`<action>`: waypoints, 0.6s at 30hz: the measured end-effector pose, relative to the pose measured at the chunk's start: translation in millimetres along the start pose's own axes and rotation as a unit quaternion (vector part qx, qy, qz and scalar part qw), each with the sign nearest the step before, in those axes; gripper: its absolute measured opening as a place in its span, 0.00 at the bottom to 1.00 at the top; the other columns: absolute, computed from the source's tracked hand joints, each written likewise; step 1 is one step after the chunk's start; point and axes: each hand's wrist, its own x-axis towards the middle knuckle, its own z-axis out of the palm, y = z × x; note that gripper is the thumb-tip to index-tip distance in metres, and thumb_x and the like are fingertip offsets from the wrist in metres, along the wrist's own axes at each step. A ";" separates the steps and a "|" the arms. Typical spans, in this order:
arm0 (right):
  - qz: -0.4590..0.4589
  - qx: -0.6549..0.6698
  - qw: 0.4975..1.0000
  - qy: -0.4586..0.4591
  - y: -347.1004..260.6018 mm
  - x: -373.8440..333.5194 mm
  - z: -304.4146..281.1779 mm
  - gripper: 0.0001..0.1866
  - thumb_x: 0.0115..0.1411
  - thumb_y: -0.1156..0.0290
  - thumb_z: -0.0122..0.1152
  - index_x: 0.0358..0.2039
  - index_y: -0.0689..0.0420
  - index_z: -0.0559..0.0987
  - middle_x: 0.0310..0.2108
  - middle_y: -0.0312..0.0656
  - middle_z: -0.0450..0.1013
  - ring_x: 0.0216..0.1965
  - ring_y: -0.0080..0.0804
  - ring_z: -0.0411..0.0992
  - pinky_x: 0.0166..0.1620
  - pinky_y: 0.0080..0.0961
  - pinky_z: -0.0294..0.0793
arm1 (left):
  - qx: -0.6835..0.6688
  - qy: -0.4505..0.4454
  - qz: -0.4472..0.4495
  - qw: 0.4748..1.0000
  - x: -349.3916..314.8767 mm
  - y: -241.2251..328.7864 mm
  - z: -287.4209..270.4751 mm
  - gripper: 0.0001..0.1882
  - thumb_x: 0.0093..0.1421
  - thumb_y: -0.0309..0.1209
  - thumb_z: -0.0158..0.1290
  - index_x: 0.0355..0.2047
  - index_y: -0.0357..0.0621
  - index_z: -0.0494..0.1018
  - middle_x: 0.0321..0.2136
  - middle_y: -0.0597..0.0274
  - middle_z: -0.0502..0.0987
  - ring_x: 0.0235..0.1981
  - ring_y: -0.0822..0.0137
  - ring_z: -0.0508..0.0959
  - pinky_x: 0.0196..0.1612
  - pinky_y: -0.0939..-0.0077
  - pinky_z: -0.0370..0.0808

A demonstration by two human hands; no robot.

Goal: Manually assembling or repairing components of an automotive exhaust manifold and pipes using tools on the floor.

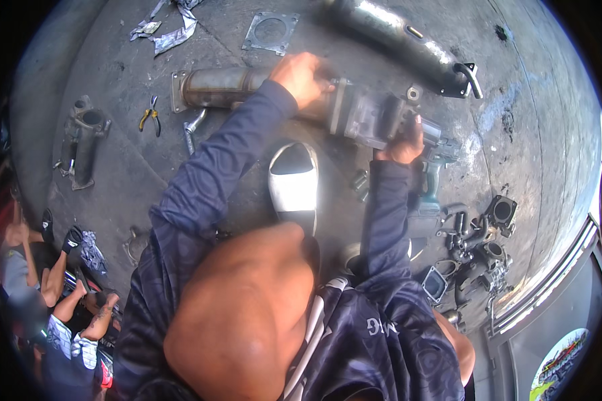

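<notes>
A brown-tinted metal exhaust pipe (214, 87) lies crosswise on the floor, its square flange at the left end. Its right end meets a grey metal housing (364, 110) at a thick flange joint, partly blurred. My left hand (302, 79) is over the pipe beside this joint, fingers curled together at the flange; whatever is between them is hidden. My right hand (405, 144) grips the near right side of the housing, thumb upward and the other fingers mostly hidden. Just right of that hand lies a teal cordless power tool (431, 180).
Around lie a larger pipe (401, 40), a square gasket plate (271, 33), yellow-handled pliers (151, 117), a ratchet-like tool (194, 127) and a branched metal pipe (82, 144). Several metal parts (491, 250) cluster at right. Other people's legs (67, 301) are at lower left.
</notes>
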 end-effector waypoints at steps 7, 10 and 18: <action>0.011 -0.003 1.000 -0.003 1.7 -3.8 3.4 0.16 0.60 0.65 0.50 0.41 0.65 0.74 0.40 0.47 0.73 0.42 0.38 0.73 0.47 0.34 0.74 | -0.063 0.002 0.050 0.997 -6.4 12.2 -10.5 0.13 0.49 0.28 0.60 0.37 0.42 0.78 0.30 0.58 0.80 0.31 0.70 0.79 0.38 0.77 0.74; -0.001 0.000 1.000 -0.017 6.8 0.1 2.0 0.14 0.60 0.67 0.50 0.40 0.65 0.74 0.39 0.47 0.73 0.41 0.38 0.73 0.46 0.33 0.74 | -0.080 0.009 0.045 0.996 -7.1 7.7 -15.2 0.13 0.49 0.28 0.60 0.37 0.41 0.78 0.29 0.59 0.80 0.29 0.71 0.78 0.37 0.76 0.73; 0.001 -0.037 0.998 0.043 6.4 -8.6 16.0 0.12 0.60 0.67 0.52 0.36 0.65 0.76 0.36 0.45 0.73 0.39 0.35 0.74 0.44 0.32 0.75 | -0.065 -0.017 0.053 0.996 -2.7 -1.6 -19.0 0.13 0.49 0.24 0.59 0.38 0.39 0.77 0.29 0.60 0.80 0.30 0.74 0.77 0.37 0.80 0.73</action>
